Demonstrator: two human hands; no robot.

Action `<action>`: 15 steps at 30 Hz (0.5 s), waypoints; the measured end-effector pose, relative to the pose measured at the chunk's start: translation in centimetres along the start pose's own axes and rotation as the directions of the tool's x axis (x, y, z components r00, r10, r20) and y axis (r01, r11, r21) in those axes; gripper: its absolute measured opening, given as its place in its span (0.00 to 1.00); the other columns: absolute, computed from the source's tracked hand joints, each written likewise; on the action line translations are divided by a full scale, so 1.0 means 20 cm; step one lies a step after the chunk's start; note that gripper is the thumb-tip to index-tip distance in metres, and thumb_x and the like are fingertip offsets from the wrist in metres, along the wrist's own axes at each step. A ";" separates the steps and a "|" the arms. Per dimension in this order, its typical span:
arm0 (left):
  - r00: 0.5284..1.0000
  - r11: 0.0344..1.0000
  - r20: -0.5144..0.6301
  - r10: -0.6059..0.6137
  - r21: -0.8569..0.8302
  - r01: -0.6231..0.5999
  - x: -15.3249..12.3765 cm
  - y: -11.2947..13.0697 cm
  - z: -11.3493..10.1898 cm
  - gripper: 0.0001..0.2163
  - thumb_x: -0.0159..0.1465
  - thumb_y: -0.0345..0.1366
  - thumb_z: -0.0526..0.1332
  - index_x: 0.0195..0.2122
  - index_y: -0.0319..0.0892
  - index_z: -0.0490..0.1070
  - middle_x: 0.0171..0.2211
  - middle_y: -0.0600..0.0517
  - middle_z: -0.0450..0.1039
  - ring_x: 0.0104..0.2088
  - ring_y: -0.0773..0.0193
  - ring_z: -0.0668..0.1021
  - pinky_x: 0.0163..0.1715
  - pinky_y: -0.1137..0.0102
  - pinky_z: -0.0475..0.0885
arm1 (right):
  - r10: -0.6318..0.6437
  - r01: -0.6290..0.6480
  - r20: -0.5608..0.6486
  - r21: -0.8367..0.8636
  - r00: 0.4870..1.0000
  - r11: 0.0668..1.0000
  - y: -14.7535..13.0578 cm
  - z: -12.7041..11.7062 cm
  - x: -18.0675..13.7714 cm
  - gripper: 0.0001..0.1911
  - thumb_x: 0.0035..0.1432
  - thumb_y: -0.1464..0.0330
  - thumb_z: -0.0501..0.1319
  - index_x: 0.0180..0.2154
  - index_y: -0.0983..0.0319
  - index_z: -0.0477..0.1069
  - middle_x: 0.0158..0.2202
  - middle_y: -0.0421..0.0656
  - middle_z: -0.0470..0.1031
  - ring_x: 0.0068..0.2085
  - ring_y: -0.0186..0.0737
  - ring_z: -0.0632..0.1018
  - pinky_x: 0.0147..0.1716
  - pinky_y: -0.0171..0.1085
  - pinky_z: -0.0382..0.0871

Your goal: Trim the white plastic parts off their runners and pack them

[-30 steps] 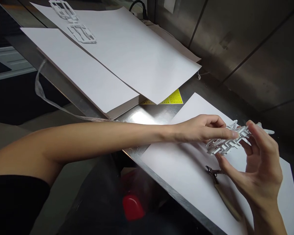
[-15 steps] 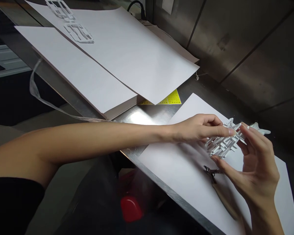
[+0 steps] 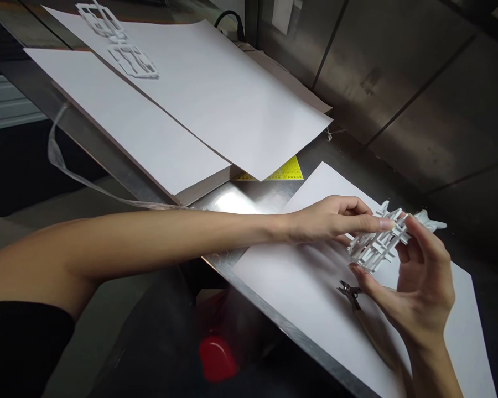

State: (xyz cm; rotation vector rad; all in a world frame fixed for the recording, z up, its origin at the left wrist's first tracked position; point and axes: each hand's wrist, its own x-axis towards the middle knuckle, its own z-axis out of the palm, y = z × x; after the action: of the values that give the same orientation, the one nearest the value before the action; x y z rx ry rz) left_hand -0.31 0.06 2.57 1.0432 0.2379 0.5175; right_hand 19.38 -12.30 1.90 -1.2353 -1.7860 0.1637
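Observation:
A white plastic lattice part (image 3: 377,241) hangs above a white paper sheet (image 3: 307,282) at the right. My right hand (image 3: 415,282) grips it between thumb and fingers from below and from the right. My left hand (image 3: 336,220) reaches across from the left, its index finger and thumb pinching the part's upper left edge. Small cutting pliers with a tan handle (image 3: 363,312) lie on the sheet, just under my right hand.
Two large white sheets (image 3: 216,88) lie on a board at the back left, with white cut-out frames (image 3: 126,52) on them. A yellow label (image 3: 288,168) shows on the metal table (image 3: 249,199). Metal wall panels stand behind. A red object (image 3: 216,356) sits below the table edge.
Both hands and the lattice part have shifted slightly left and up in view, and the part has tilted a little. The grip is the same.

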 end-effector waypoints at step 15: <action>1.000 1.000 0.005 -0.001 -0.014 0.002 0.00 0.00 0.00 0.22 0.55 0.47 0.82 0.39 0.38 0.77 0.42 0.52 0.77 0.46 0.63 0.80 0.49 0.65 0.78 | 0.021 -0.019 -0.029 0.066 0.999 0.998 0.00 0.03 0.00 0.56 0.47 0.73 0.83 0.73 0.46 0.66 0.68 0.48 0.69 0.69 0.57 0.73 0.70 0.60 0.70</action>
State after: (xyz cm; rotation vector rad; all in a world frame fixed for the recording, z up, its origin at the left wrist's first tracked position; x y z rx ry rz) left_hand -0.26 0.01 2.53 1.0305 0.2306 0.5147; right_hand 18.91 -12.15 1.57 -1.2032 -1.7293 0.2130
